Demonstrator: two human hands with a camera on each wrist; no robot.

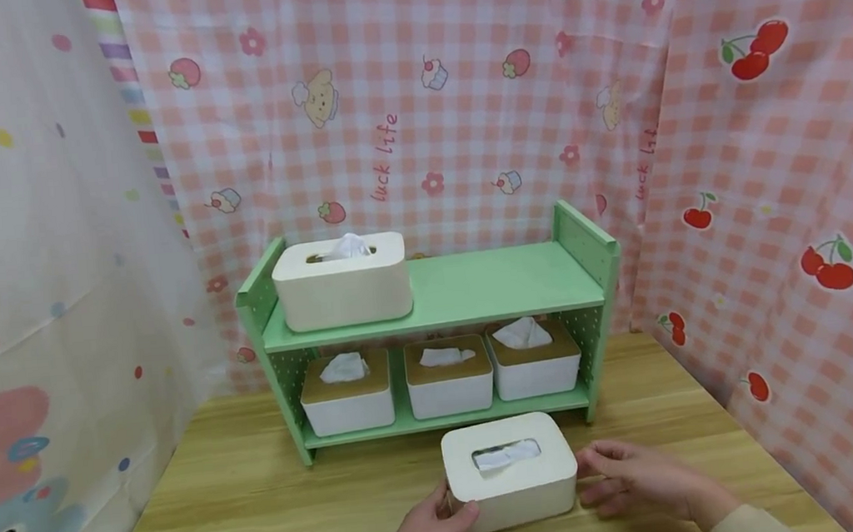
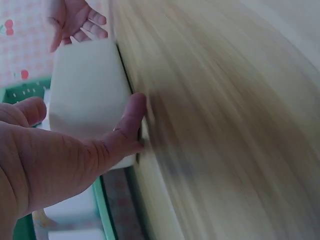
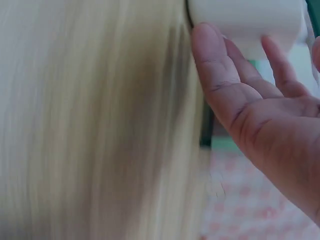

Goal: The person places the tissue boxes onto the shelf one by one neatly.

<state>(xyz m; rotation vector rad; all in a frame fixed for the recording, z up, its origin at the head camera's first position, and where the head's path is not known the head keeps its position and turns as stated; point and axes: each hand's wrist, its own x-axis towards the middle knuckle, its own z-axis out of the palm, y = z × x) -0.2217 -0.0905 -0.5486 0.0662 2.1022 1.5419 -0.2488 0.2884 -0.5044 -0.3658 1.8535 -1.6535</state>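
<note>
A cream tissue box (image 1: 515, 489), with a white tissue lying in its oval top slot, is at the front of the wooden table. My left hand (image 1: 431, 531) holds the box's left end, its thumb against the front face. In the left wrist view that thumb (image 2: 132, 117) lies along the box's lower edge. At the opposite end is my right hand (image 1: 639, 479), its fingers loosely bent beside the box. The right wrist view shows its fingers (image 3: 209, 47) spread near the box's end; whether they touch it I cannot tell.
Behind the box stands a green two-tier shelf (image 1: 495, 281). A larger cream tissue box (image 1: 342, 293) sits on its upper tier at the left. Three white tissue boxes with wood-coloured lids, including the middle one (image 1: 451, 389), line the lower tier. Patterned curtains (image 1: 461, 130) surround the table.
</note>
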